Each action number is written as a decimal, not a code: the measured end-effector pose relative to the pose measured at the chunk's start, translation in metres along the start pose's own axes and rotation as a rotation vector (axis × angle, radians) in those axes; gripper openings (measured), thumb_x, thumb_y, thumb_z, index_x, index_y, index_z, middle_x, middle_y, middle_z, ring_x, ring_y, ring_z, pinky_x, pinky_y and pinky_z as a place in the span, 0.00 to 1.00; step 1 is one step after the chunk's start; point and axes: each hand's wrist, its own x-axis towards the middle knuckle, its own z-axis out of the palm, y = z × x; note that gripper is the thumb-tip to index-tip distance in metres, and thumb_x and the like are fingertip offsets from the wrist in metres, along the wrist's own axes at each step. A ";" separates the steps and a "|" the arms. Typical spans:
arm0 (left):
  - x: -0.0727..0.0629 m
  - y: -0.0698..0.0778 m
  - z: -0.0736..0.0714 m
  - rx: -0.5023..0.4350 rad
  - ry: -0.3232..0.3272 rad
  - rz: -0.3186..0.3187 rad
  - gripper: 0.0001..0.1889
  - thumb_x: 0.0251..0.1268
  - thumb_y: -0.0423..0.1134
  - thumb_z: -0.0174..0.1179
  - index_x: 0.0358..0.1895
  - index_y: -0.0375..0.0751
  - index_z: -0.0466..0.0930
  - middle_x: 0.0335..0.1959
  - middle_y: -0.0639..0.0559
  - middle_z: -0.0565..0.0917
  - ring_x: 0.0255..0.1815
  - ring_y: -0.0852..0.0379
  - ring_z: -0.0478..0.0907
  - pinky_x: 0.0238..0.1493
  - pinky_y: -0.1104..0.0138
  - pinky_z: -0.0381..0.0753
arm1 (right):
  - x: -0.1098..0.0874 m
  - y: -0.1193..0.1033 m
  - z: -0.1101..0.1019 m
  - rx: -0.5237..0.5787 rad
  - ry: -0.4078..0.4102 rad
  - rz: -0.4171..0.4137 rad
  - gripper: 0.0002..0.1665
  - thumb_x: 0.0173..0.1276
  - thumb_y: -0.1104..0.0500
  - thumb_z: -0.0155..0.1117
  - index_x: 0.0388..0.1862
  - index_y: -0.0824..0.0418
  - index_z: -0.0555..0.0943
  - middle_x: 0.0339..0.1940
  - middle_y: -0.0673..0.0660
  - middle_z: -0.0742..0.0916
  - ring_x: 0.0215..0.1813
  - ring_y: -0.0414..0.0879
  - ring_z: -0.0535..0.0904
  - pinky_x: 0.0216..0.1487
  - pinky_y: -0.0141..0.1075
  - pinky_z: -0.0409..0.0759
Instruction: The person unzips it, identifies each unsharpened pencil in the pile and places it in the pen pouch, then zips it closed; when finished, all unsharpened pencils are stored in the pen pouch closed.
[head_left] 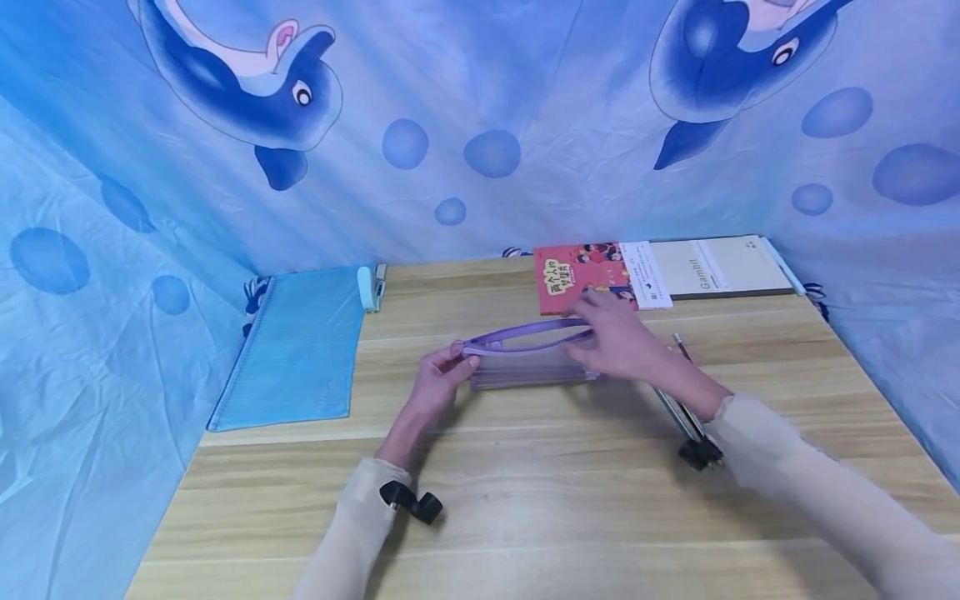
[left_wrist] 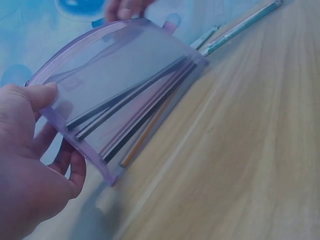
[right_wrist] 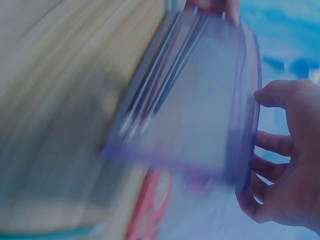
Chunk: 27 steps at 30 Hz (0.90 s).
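A translucent purple zip pencil case (head_left: 525,367) is held above the wooden table, its zipped top parted. My left hand (head_left: 437,379) pinches its left end between thumb and fingers. At the right end of the opening, my right hand (head_left: 618,342) has thumb and fingers at the zipper edge. Through the case's side, several long thin pencils (left_wrist: 145,137) show lying along the bottom, one orange and others dark. More slim pencils (head_left: 686,415) lie on the table under my right forearm, which partly hides them.
A blue zip folder (head_left: 300,350) lies at the left, with a pale blue stapler (head_left: 367,289) at its upper corner. At the back right are a red book (head_left: 566,279), a beige notebook (head_left: 727,267) and a light blue stick-like thing (head_left: 782,265). A blue dolphin-print sheet (head_left: 450,83) hangs behind.
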 end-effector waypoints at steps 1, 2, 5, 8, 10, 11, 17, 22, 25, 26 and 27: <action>-0.001 0.000 0.000 0.002 0.007 0.004 0.09 0.65 0.26 0.62 0.47 0.28 0.84 0.42 0.44 0.86 0.44 0.57 0.81 0.51 0.69 0.79 | 0.006 -0.010 0.003 -0.031 -0.002 -0.035 0.29 0.60 0.51 0.73 0.57 0.64 0.81 0.55 0.64 0.81 0.58 0.63 0.73 0.59 0.62 0.69; -0.001 -0.001 -0.001 -0.002 0.013 0.007 0.10 0.64 0.25 0.62 0.47 0.26 0.83 0.41 0.44 0.86 0.44 0.58 0.82 0.51 0.69 0.79 | 0.013 -0.021 0.006 -0.050 -0.010 -0.067 0.29 0.60 0.50 0.73 0.57 0.63 0.81 0.56 0.63 0.81 0.59 0.62 0.73 0.59 0.62 0.69; -0.003 -0.002 -0.001 -0.033 0.022 0.039 0.10 0.63 0.22 0.61 0.46 0.24 0.83 0.38 0.47 0.86 0.40 0.60 0.82 0.46 0.71 0.81 | 0.035 -0.053 0.016 -0.088 -0.062 -0.151 0.31 0.60 0.47 0.74 0.58 0.61 0.81 0.59 0.61 0.80 0.61 0.60 0.72 0.63 0.61 0.66; -0.005 -0.003 0.000 -0.070 -0.002 0.090 0.11 0.61 0.18 0.60 0.46 0.20 0.82 0.38 0.50 0.86 0.38 0.60 0.83 0.44 0.71 0.82 | 0.055 -0.079 0.026 -0.127 -0.133 -0.206 0.32 0.62 0.43 0.72 0.59 0.61 0.81 0.58 0.60 0.81 0.60 0.58 0.73 0.63 0.57 0.68; -0.006 -0.004 -0.001 -0.091 -0.026 0.126 0.13 0.58 0.15 0.58 0.46 0.20 0.82 0.40 0.48 0.86 0.41 0.60 0.84 0.47 0.69 0.82 | 0.065 -0.090 0.032 -0.155 -0.172 -0.221 0.32 0.62 0.41 0.72 0.57 0.60 0.82 0.57 0.58 0.81 0.59 0.57 0.73 0.61 0.55 0.69; -0.006 -0.004 -0.001 -0.096 -0.040 0.141 0.14 0.57 0.14 0.57 0.47 0.21 0.81 0.41 0.48 0.87 0.43 0.60 0.84 0.49 0.68 0.82 | 0.069 -0.094 0.035 -0.171 -0.188 -0.223 0.31 0.61 0.41 0.72 0.56 0.60 0.83 0.55 0.57 0.82 0.58 0.56 0.74 0.60 0.54 0.70; -0.006 -0.006 -0.001 -0.038 -0.070 0.205 0.20 0.54 0.13 0.57 0.33 0.42 0.89 0.38 0.57 0.87 0.44 0.61 0.82 0.49 0.69 0.81 | 0.080 -0.105 0.040 -0.195 -0.247 -0.220 0.19 0.60 0.43 0.74 0.43 0.54 0.87 0.50 0.53 0.83 0.53 0.53 0.74 0.55 0.50 0.70; -0.006 -0.007 -0.002 0.008 -0.090 0.228 0.14 0.55 0.14 0.59 0.30 0.36 0.88 0.37 0.58 0.86 0.45 0.60 0.81 0.50 0.69 0.80 | 0.081 -0.102 0.036 -0.141 -0.194 -0.269 0.13 0.60 0.48 0.72 0.38 0.54 0.87 0.48 0.52 0.84 0.51 0.51 0.74 0.53 0.49 0.71; -0.007 -0.005 -0.003 0.018 -0.093 0.220 0.10 0.57 0.17 0.61 0.41 0.25 0.86 0.43 0.51 0.87 0.49 0.57 0.80 0.53 0.66 0.80 | 0.078 -0.094 0.032 -0.082 -0.146 -0.269 0.12 0.58 0.50 0.72 0.37 0.55 0.86 0.47 0.51 0.84 0.52 0.51 0.74 0.54 0.50 0.71; -0.007 -0.004 -0.003 0.020 -0.087 0.216 0.11 0.58 0.18 0.62 0.44 0.25 0.85 0.45 0.49 0.86 0.50 0.56 0.80 0.53 0.65 0.80 | 0.076 -0.091 0.031 -0.064 -0.136 -0.263 0.13 0.58 0.50 0.73 0.38 0.55 0.86 0.47 0.51 0.84 0.52 0.52 0.74 0.55 0.51 0.72; -0.007 -0.003 -0.003 0.018 -0.079 0.212 0.12 0.59 0.19 0.62 0.46 0.25 0.85 0.46 0.46 0.86 0.50 0.55 0.80 0.53 0.64 0.81 | 0.075 -0.088 0.030 -0.052 -0.128 -0.258 0.13 0.58 0.50 0.73 0.38 0.56 0.86 0.46 0.52 0.84 0.53 0.52 0.75 0.56 0.52 0.72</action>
